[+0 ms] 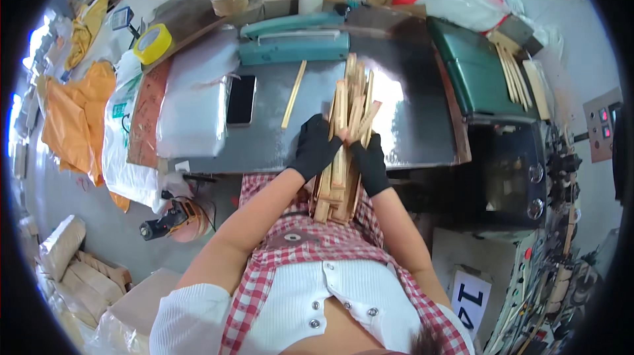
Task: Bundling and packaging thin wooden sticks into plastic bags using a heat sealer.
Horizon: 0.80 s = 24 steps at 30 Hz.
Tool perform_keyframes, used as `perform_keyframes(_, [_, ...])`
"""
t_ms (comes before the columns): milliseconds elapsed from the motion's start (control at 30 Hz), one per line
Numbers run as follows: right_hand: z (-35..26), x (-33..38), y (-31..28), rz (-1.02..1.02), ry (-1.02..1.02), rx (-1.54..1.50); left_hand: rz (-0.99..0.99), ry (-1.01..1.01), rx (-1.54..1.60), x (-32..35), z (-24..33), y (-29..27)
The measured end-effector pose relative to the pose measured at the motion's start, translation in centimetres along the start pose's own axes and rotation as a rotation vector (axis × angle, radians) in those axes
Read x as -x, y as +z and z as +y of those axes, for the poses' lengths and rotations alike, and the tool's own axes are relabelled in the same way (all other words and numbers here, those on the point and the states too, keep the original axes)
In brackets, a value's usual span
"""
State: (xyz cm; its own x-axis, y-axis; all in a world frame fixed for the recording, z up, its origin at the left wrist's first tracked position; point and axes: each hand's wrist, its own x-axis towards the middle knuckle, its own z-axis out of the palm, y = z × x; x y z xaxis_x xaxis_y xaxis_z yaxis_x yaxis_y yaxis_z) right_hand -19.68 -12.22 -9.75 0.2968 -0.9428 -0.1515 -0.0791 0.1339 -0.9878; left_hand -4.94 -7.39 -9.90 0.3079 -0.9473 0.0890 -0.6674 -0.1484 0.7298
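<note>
A loose bundle of thin wooden strips lies across the table's front edge, its near end resting over my apron. My left hand, in a black glove with bare fingertips, closes on the bundle's left side. From the right, my right hand, gloved the same way, grips it too. Several strips fan out unevenly at the far end. The undersides of both hands and some fingers are hidden. One single wooden strip lies apart on the table, left of the bundle.
On the dark table are a black phone, clear plastic bags and a teal sealing machine. Yellow tape sits at the back left. More strips lie on a green box at right.
</note>
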Motion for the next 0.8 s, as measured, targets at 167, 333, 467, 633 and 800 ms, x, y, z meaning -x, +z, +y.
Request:
perform_keyframes(167, [2.3,-2.3,1.6,0.226,-0.378,0.533,0.367,0.13,-0.451,-1.3,-6.0,-2.5])
perform_keyframes(333, [2.3,-5.4,2.6,0.214,-0.407,0.638,0.389,-0.134,-0.337,-4.4,-6.6,-3.7])
perform_keyframes(467, [0.9,-5.2,1.9,0.104,-0.285,0.568,0.451,0.086,-0.545,-3.9,-14.9,-4.6])
perform_keyframes(633, [2.2,-4.2,0.1,0.244,-0.307,0.742,-0.121,-0.176,-0.433,-3.3,-10.0,-11.4])
perform_keyframes(800, [-2.8,-1.3,-0.9,0.306,-0.591,0.723,-0.025,-0.188,-0.098,2.6,-5.3,-16.2])
